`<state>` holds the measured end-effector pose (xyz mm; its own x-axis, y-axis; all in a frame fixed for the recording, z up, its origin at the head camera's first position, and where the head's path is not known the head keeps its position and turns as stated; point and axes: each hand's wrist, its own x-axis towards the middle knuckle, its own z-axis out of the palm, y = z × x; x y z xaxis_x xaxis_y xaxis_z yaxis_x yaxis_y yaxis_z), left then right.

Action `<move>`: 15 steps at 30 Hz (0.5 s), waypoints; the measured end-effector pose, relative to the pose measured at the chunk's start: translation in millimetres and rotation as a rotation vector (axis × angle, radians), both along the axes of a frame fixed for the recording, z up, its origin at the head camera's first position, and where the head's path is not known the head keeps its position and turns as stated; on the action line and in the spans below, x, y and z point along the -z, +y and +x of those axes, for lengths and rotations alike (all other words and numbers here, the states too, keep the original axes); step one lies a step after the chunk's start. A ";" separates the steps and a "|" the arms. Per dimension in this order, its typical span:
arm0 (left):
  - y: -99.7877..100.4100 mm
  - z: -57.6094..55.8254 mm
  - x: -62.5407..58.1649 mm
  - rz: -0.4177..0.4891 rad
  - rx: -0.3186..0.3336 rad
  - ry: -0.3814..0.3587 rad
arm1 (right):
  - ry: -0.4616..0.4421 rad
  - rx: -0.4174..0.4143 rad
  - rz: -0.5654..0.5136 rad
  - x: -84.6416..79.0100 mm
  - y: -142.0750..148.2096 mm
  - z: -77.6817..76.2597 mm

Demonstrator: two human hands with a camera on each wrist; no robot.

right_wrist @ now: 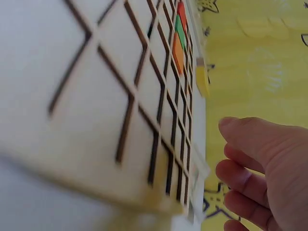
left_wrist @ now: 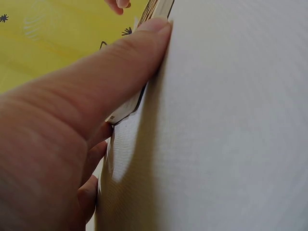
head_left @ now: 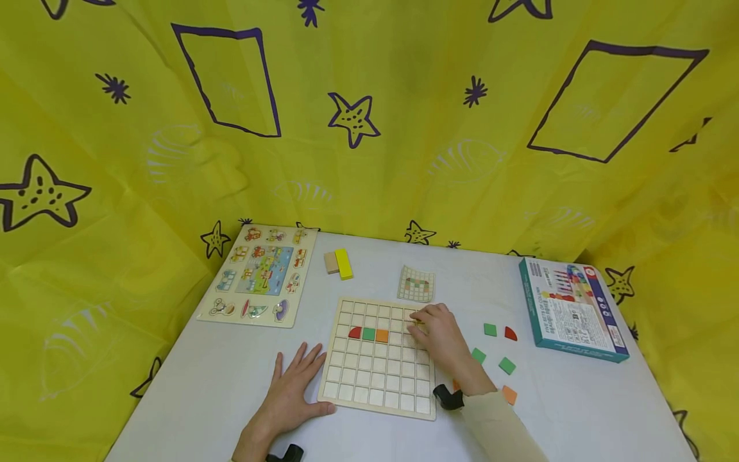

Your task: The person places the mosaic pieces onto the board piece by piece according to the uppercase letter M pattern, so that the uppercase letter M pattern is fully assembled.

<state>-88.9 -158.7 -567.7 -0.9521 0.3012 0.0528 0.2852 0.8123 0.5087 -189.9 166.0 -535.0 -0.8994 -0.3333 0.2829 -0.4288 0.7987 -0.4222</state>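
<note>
A wooden grid board lies on the white table. In one of its rows sit a red quarter-round piece, a green square and an orange square, side by side. My left hand rests on the table with fingers spread, its thumb at the board's near left corner. Over the board's far right part is my right hand, fingers loosely bent. Nothing shows between its thumb and fingers in the right wrist view. A small printed grid card lies just beyond the board.
Right of the board lie several loose pieces, among them a green square, a red quarter-round and an orange square. A game box stands far right. A picture puzzle and two blocks lie back left.
</note>
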 end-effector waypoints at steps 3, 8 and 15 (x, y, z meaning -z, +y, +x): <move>-0.3 0.0 0.7 -0.003 0.002 0.001 | 0.010 0.048 -0.003 1.8 17.9 -1.0; -0.8 0.4 1.1 0.000 0.003 0.001 | -0.006 0.112 -0.011 2.3 46.5 -1.1; -0.7 -0.2 2.1 -0.005 0.001 -0.002 | -0.113 0.180 0.005 0.7 83.9 -1.5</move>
